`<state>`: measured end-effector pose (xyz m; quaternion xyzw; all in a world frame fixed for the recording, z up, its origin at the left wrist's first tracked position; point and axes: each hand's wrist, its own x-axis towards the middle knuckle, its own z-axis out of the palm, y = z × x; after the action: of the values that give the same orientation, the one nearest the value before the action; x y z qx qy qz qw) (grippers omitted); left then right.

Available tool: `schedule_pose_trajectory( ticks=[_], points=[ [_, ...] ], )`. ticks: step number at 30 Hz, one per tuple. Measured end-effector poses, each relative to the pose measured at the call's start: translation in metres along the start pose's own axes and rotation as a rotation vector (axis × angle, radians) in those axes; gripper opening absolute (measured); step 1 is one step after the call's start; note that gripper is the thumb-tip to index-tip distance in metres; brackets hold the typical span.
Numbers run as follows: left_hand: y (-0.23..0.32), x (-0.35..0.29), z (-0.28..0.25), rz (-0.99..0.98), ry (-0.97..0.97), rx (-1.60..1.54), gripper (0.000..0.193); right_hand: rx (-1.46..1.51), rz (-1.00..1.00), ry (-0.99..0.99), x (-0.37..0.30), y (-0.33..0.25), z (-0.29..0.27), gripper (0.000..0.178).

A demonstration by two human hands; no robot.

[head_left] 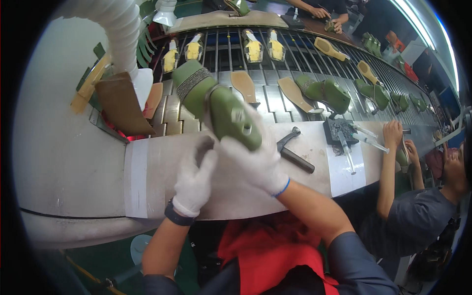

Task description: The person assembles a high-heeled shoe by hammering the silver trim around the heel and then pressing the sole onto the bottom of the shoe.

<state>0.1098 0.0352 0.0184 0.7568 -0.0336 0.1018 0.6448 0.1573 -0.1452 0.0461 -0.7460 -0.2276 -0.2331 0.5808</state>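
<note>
In my gloved right hand [260,164] is a green shoe last [223,110] with sandal straps across it, one of them textured grey. It is raised and tilted over the near bench, its narrower end reaching up and left; motion blurs it slightly. Just left of it, my gloved left hand [192,184] is apart from the last, thumb and fingers spread, with a dark patch showing between them. Right of my right hand lies a hammer [297,157] with a dark handle. Tan insoles [243,86] rest on the metal slats beyond.
More strapped green lasts [334,96] and yellow-topped pieces [253,49] sit along the roller conveyor [216,51]. A black block [334,132] with glue-type syringes [350,160] stands on the right. A white duct [118,34] hangs at left. A co-worker [413,211] works close on my right.
</note>
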Motion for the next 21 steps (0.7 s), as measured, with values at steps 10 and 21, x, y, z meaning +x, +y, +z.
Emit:
schedule_pose_trajectory(
  ticks=[10,21],
  points=[
    [-0.011,0.004,0.010,0.318,-0.231,0.572,0.048,-0.509,0.696,-0.210,0.098,0.091,0.032,0.083],
    [-0.042,0.088,0.058,0.586,-0.369,0.539,0.049,-1.377,0.516,-0.884,0.165,0.160,-0.106,0.045]
  ],
)
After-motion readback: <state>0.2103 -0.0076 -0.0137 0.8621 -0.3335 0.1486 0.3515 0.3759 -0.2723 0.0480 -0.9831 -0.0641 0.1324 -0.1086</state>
